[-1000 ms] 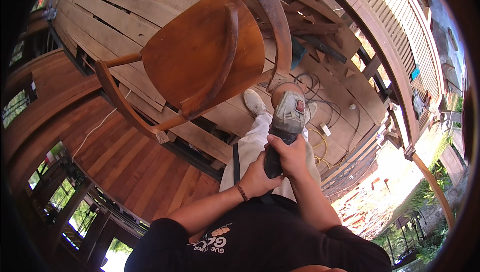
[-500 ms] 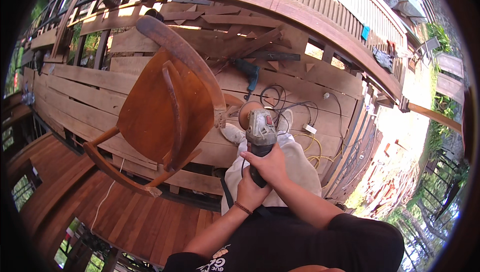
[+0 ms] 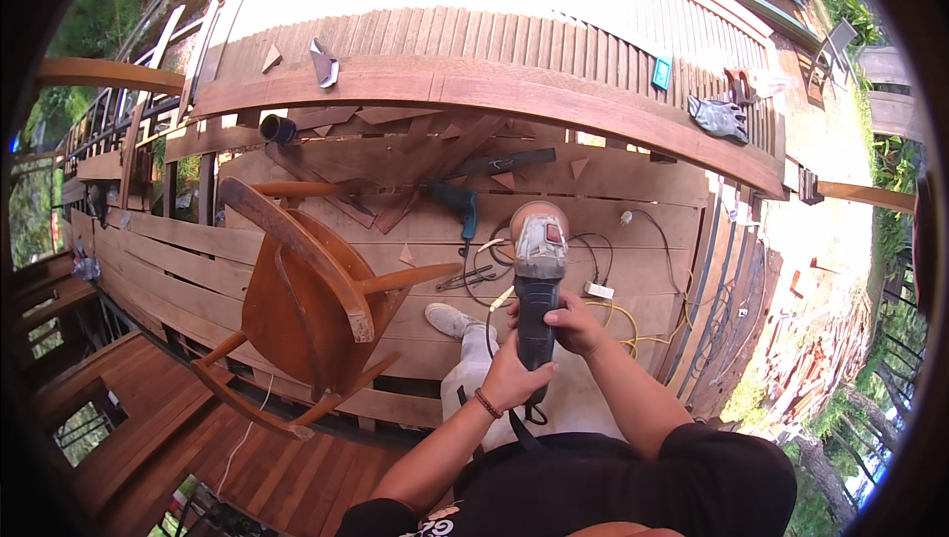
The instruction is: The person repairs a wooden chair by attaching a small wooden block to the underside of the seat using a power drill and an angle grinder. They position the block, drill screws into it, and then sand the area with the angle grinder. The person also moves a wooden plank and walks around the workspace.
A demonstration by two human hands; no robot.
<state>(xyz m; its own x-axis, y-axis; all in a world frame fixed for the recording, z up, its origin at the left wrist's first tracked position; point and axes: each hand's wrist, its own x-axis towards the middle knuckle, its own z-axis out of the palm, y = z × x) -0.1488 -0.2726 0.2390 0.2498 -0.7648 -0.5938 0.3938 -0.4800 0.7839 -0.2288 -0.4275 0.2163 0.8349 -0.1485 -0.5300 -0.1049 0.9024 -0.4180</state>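
Observation:
Both of my hands grip an angle grinder [image 3: 539, 285] with a round, brownish disc [image 3: 539, 216] at its far end. My left hand [image 3: 516, 377] is closed round the rear of the black body, and my right hand [image 3: 577, 323] holds its right side farther forward. Left of the grinder lies an overturned brown wooden chair [image 3: 297, 310], its legs and curved rails sticking out. Worn, pale wood shows on the end of one rail [image 3: 360, 325]. The disc is apart from the chair.
A teal power drill [image 3: 459, 206] and pliers-like tools [image 3: 465, 278] lie on the plank floor. Black and yellow cords [image 3: 625, 324] run beside a white socket block [image 3: 598, 290]. Wood offcuts are scattered below a slatted bench [image 3: 435, 80] holding gloves [image 3: 719, 118]. My shoe [image 3: 451, 320] is near the chair.
The grinder has moved right, away from the chair's rail end. My right hand has shifted to the tool's right side. The view has also shifted, bringing more of the bench into sight.

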